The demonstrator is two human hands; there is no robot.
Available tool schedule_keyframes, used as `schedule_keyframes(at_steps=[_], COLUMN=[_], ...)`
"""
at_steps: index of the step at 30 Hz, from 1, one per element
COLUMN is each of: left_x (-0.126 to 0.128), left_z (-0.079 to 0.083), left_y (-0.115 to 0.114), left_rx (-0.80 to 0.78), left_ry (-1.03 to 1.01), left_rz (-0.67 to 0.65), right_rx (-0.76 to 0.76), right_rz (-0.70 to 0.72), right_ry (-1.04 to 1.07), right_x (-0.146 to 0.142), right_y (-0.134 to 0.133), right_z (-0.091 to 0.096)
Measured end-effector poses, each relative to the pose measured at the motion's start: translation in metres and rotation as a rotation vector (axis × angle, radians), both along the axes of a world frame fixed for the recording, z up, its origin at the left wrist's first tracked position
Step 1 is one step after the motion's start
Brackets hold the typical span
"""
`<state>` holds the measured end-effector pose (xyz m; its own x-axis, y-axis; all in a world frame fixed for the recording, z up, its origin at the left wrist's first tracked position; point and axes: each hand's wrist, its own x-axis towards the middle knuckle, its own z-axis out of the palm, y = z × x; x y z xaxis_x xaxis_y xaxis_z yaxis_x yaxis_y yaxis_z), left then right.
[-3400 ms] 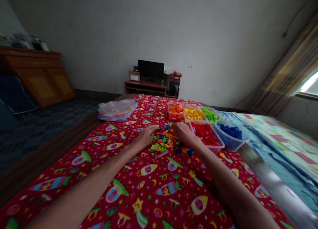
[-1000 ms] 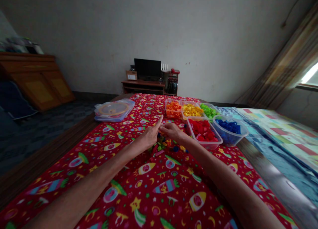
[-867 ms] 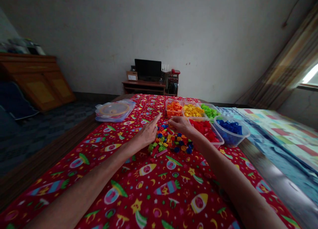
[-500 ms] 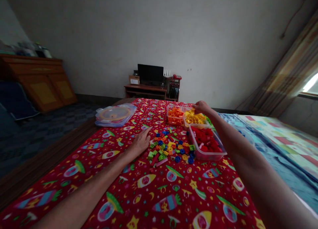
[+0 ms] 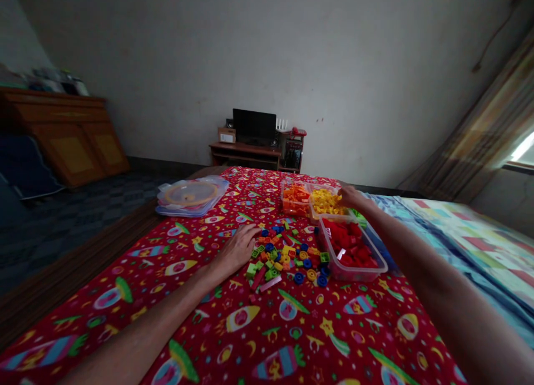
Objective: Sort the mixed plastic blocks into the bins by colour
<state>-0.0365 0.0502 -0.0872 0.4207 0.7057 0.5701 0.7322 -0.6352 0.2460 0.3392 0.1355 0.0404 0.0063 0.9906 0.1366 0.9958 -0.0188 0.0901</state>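
Observation:
A pile of small mixed-colour plastic pieces [image 5: 287, 257] lies on the red patterned cloth [image 5: 267, 329]. My left hand [image 5: 238, 248] rests flat at the pile's left edge, fingers stretched out and touching the nearest pieces. My right hand [image 5: 351, 197] reaches across to the far tubs and hovers at the right rim of the tub of yellow pieces [image 5: 325, 202], over the green pieces [image 5: 359, 215]. Its fingers are curled downward; whether anything is in them does not show. A tub of red pieces [image 5: 349, 250] stands just under my right forearm.
A tub of orange pieces [image 5: 294, 193] sits left of the yellow one. Stacked clear lids [image 5: 191, 194] lie at the cloth's far left. A quilt [image 5: 471, 246] covers the bed to the right. A dark floor [image 5: 58, 235] drops away on the left.
My right hand left the pile and reached out to the far tubs, ending by the yellow and green ones. My left hand settled flat beside the pile. The view tilted down slightly.

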Motion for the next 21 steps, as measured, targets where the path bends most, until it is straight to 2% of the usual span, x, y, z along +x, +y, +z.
schedule_keyframes(at_steps=[7,11,16,21], left_x=[0.002,0.002,0.003,0.001], left_z=[-0.001,-0.004,-0.002,0.003], left_y=[-0.001,0.0,-0.001,-0.004], left_rx=[0.008,-0.006,-0.034,-0.072], left_ry=[-0.047,-0.07,-0.066,-0.086], left_rz=[-0.017,-0.009,-0.011,-0.046], right_rx=[0.171,0.217,0.203,0.124], right_rz=[-0.011,0.011,0.09,0.247], right_ry=[0.045,0.084,0.127,0.197], right_x=[-0.013,-0.025,-0.041,-0.067], right_y=[0.026,0.029,0.013,-0.026], right_z=[0.013,0.016,0.019,0.031])
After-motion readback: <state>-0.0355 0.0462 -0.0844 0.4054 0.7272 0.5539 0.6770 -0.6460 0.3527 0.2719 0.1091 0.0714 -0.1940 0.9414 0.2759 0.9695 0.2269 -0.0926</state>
